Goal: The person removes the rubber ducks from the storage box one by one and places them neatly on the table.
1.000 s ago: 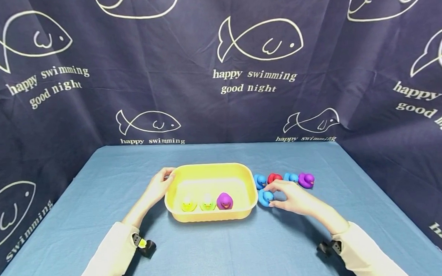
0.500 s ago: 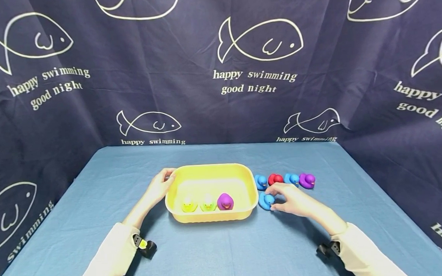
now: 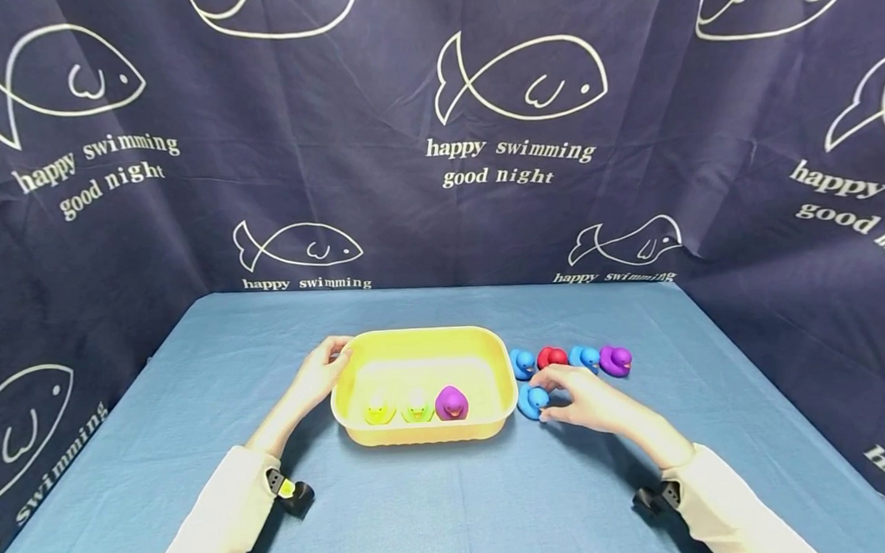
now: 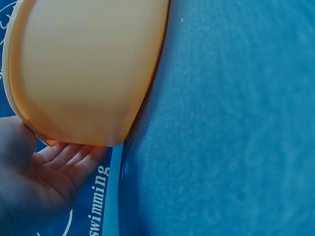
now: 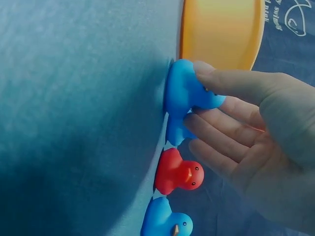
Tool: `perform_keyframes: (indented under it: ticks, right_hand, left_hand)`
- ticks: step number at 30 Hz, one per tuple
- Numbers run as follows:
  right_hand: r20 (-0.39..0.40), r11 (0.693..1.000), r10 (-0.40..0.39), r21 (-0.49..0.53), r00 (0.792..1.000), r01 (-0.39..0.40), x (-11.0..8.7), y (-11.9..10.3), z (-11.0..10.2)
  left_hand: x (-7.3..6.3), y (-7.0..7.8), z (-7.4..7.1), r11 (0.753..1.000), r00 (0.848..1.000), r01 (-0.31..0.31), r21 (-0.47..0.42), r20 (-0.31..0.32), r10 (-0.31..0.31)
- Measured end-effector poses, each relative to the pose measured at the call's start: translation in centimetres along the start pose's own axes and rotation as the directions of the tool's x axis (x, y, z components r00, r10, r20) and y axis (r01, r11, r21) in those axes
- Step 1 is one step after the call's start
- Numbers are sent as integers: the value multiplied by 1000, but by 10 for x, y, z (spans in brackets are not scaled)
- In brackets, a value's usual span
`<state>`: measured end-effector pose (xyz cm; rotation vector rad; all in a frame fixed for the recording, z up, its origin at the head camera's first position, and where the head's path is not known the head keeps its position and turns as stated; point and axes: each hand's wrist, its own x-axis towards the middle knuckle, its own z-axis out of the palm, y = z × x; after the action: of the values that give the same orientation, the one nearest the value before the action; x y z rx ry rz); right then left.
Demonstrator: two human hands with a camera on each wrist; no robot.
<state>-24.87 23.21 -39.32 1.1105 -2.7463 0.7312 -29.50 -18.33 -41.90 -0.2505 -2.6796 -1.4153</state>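
Note:
A yellow plastic tub (image 3: 436, 432) stands mid-table, its left rim held by my left hand (image 3: 318, 373). In the left wrist view, the fingers (image 4: 81, 160) reach behind the tub wall, with the thumb at the rim. Inside the tub, a yellow duck (image 3: 378, 412), a pale green duck (image 3: 418, 410) and a purple duck (image 3: 452, 404) line the near side. Just right of the tub, my right hand (image 3: 587, 398) pinches a blue rubber duck (image 3: 532, 400) between thumb and fingers. This duck sits on the table; the right wrist view shows the thumb against its head (image 5: 183, 83).
Behind the right hand, a row of ducks runs along the table: a blue duck (image 3: 522, 363), a red duck (image 3: 552, 358), another blue duck (image 3: 584, 357) and a purple duck (image 3: 615, 361). Blue cloth (image 3: 440, 510) covers the table. Dark fish-printed curtains (image 3: 406, 145) enclose it.
The pinched blue duck and the right thumb have shifted slightly toward me, mostly in the first half second. The left hand and tub stay in place.

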Motion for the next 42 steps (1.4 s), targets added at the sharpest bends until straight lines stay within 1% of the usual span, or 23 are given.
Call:
perform_keyframes:
  ticks: [4, 7, 11, 16, 25, 28, 32, 34, 36, 42]
  right_hand:
    - [2, 1000, 16, 3, 1000, -16, 1, -3, -3]
    - [-12, 1000, 20, -13, 1000, -20, 2, -4, -6]
    - [-40, 1000, 5, -19, 999, -6, 5, -6, -11]
    - [-66, 1000, -13, 16, 998, 14, 9, -10, -16]
    - [-116, 994, -100, 37, 988, 105, 22, -27, -14]
    - [-135, 987, -151, 42, 979, 158, 27, -30, -11]
    - [-158, 976, -213, 16, 964, 218, 33, -34, -6]
    - [-155, 974, -223, 5, 962, 226, 36, -36, -3]
    - [-140, 975, -220, -2, 965, 222, 38, -39, -1]
    - [-83, 978, -203, 31, 976, 206, 45, -48, 8]
  left_hand:
    - [1, -1, 0, 1000, 1000, 2, 3, 1, -2]
    - [1, -1, 0, 1000, 1000, 2, 3, 2, -2]
    - [1, -1, 0, 1000, 1000, 4, 0, 4, -4]
    - [0, -1, -1, 1000, 1000, -2, -6, -2, 2]
    - [0, -3, 0, 1000, 1000, -1, -4, -5, 1]
    - [1, -3, 0, 1000, 1000, 1, -4, -4, -1]
    - [1, -2, 0, 1000, 1000, 5, -5, -1, -5]
    - [1, -2, 0, 1000, 1000, 6, -4, -2, -6]
    - [1, -2, 0, 1000, 1000, 5, -1, -3, -5]
    - [0, 0, 1, 1000, 1000, -9, -4, -7, 9]
